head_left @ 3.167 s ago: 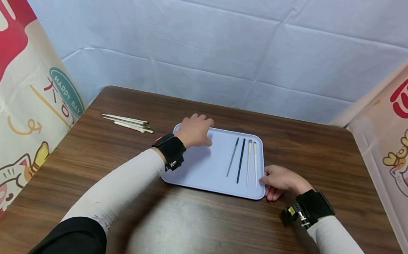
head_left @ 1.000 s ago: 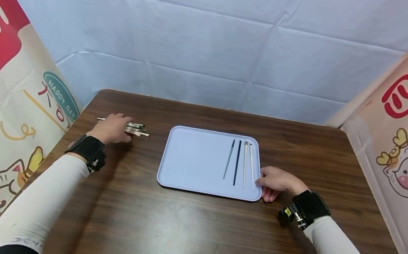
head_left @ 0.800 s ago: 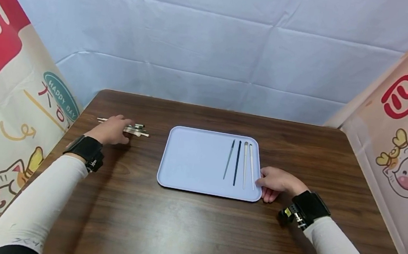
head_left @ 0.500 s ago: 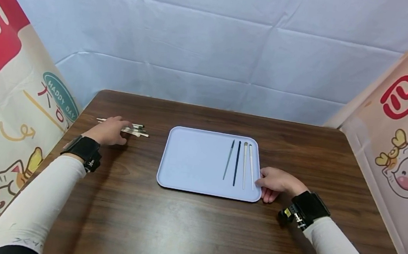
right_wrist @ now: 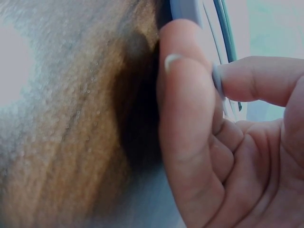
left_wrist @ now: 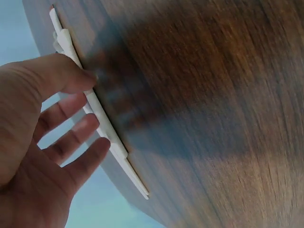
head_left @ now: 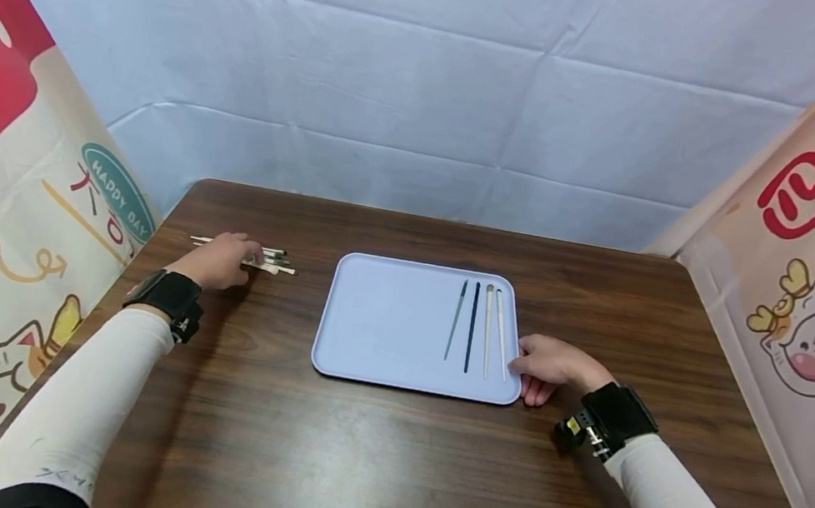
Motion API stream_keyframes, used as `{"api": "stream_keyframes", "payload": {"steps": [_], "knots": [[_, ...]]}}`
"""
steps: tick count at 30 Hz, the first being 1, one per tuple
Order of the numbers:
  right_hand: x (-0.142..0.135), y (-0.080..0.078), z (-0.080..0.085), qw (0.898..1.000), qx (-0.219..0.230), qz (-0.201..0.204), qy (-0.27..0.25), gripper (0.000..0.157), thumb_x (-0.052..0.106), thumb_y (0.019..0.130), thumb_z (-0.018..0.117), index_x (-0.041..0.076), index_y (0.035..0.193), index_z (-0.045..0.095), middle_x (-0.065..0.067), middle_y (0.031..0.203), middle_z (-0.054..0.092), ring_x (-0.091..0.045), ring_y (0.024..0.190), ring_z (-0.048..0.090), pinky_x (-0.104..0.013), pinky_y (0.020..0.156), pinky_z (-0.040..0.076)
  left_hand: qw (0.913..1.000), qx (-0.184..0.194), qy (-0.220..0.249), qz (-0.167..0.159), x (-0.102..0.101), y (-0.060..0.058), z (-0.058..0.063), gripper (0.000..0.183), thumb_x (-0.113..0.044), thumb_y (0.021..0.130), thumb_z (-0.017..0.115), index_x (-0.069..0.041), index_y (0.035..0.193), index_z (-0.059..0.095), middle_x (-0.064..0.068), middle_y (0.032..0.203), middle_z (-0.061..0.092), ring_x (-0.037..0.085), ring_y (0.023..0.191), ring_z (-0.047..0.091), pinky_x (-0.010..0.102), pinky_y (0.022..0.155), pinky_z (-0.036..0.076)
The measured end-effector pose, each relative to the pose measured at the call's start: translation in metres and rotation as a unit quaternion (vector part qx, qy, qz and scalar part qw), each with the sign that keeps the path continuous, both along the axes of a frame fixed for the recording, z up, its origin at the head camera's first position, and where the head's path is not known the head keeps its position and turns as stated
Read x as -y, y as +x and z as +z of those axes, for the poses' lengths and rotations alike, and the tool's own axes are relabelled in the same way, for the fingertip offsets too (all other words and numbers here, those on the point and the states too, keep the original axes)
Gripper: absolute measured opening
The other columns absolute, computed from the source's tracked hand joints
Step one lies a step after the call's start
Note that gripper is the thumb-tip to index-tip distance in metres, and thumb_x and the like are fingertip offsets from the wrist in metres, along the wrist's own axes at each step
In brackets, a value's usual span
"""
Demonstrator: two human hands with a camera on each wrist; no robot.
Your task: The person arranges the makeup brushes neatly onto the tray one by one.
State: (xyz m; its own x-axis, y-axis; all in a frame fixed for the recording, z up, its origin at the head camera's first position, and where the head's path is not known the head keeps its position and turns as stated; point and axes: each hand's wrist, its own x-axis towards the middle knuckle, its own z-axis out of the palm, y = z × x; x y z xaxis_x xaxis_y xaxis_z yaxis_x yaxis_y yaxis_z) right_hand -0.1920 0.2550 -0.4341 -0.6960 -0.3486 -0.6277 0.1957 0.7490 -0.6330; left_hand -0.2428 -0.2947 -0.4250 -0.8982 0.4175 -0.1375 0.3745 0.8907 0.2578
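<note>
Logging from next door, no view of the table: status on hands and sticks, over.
Left hand at the loose stick pile, grip unclear. Right hand holding the tray by its right edge. Four sticks on it. No obstacle seen between pile and tray.

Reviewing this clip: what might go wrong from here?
The bunched brushes lie close together at the left grip, so taking one might drag or scatter its neighbours. The right grip pinches the edge of the tray; a tug there could roll the four loose brushes on it out of their row.
</note>
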Motion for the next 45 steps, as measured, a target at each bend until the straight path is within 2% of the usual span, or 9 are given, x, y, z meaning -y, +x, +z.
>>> {"api": "stream_keyframes", "payload": {"steps": [4, 6, 12, 20, 24, 30, 40, 45], "knots": [[0.000, 0.000, 0.001, 1.000, 0.001, 0.001, -0.001, 0.008, 0.008, 0.099, 0.053, 0.000, 0.097, 0.053, -0.010, 0.067, 0.067, -0.014, 0.051, 0.065, -0.028, 0.049, 0.055, 0.9991, -0.031, 0.002, -0.029, 0.001, -0.001, -0.001, 0.021, 0.012, 0.086, 0.064, -0.003, 0.100, 0.067, 0.014, 0.099, 0.064, 0.034, 0.094, 0.059, 0.050, 0.084, 0.048], [0.000, 0.000, 0.002, 1.000, 0.000, 0.000, -0.001, 0.008, 0.008, 0.099, 0.053, 0.000, 0.097, 0.053, -0.010, 0.067, 0.067, -0.014, 0.051, 0.065, -0.028, 0.049, 0.055, 0.9987, -0.034, 0.002, -0.038, 0.003, -0.002, -0.002, 0.019, 0.012, 0.086, 0.064, -0.004, 0.096, 0.067, 0.012, 0.095, 0.063, 0.029, 0.087, 0.057, 0.047, 0.079, 0.047], [0.001, 0.000, 0.002, 1.000, 0.000, -0.003, -0.002, 0.007, 0.007, 0.099, 0.052, 0.000, 0.098, 0.053, -0.010, 0.067, 0.066, -0.014, 0.051, 0.065, -0.028, 0.049, 0.055, 0.9988, -0.007, -0.014, -0.047, 0.007, -0.006, -0.001, 0.018, 0.009, 0.089, 0.064, -0.007, 0.099, 0.067, 0.008, 0.094, 0.063, 0.022, 0.082, 0.055, 0.042, 0.074, 0.048], [0.002, -0.001, 0.001, 1.000, -0.005, -0.001, 0.000, 0.007, 0.006, 0.099, 0.052, 0.000, 0.097, 0.053, -0.010, 0.067, 0.066, -0.014, 0.051, 0.065, -0.028, 0.049, 0.056, 0.9972, 0.034, -0.042, -0.051, 0.008, -0.012, -0.002, 0.022, 0.009, 0.085, 0.068, -0.012, 0.089, 0.060, 0.000, 0.075, 0.051, 0.018, 0.066, 0.047, 0.034, 0.062, 0.040], [0.002, -0.001, 0.000, 1.000, -0.007, -0.001, 0.003, 0.007, 0.006, 0.099, 0.052, 0.000, 0.096, 0.053, -0.010, 0.067, 0.066, -0.014, 0.051, 0.065, -0.028, 0.050, 0.056, 0.9971, 0.037, -0.048, -0.047, 0.009, -0.014, -0.008, 0.025, 0.008, 0.084, 0.069, -0.013, 0.087, 0.057, 0.000, 0.073, 0.049, 0.018, 0.065, 0.045, 0.034, 0.060, 0.037], [0.002, -0.002, 0.000, 1.000, -0.004, 0.001, 0.003, 0.007, 0.006, 0.099, 0.052, 0.000, 0.095, 0.053, -0.010, 0.067, 0.067, -0.013, 0.050, 0.065, -0.028, 0.050, 0.056, 0.9969, 0.018, -0.060, -0.048, 0.010, -0.012, -0.015, 0.025, 0.007, 0.083, 0.069, -0.013, 0.088, 0.054, 0.001, 0.077, 0.050, 0.019, 0.066, 0.045, 0.034, 0.061, 0.036], [-0.001, -0.002, 0.000, 1.000, -0.001, -0.001, 0.000, 0.007, 0.006, 0.099, 0.052, 0.000, 0.096, 0.053, -0.010, 0.066, 0.066, -0.013, 0.050, 0.065, -0.028, 0.049, 0.055, 0.9980, -0.002, -0.034, -0.052, -0.005, -0.013, 0.002, 0.020, 0.005, 0.086, 0.065, -0.009, 0.092, 0.051, 0.002, 0.079, 0.047, 0.018, 0.068, 0.042, 0.037, 0.065, 0.036], [-0.001, -0.001, -0.001, 1.000, 0.001, -0.002, 0.000, 0.007, 0.007, 0.099, 0.052, 0.000, 0.096, 0.053, -0.010, 0.066, 0.066, -0.013, 0.050, 0.065, -0.028, 0.049, 0.056, 0.9990, 0.003, -0.029, -0.034, -0.020, -0.015, 0.011, 0.014, 0.000, 0.087, 0.066, -0.006, 0.096, 0.056, 0.004, 0.082, 0.053, 0.020, 0.072, 0.048, 0.038, 0.067, 0.040]]}}
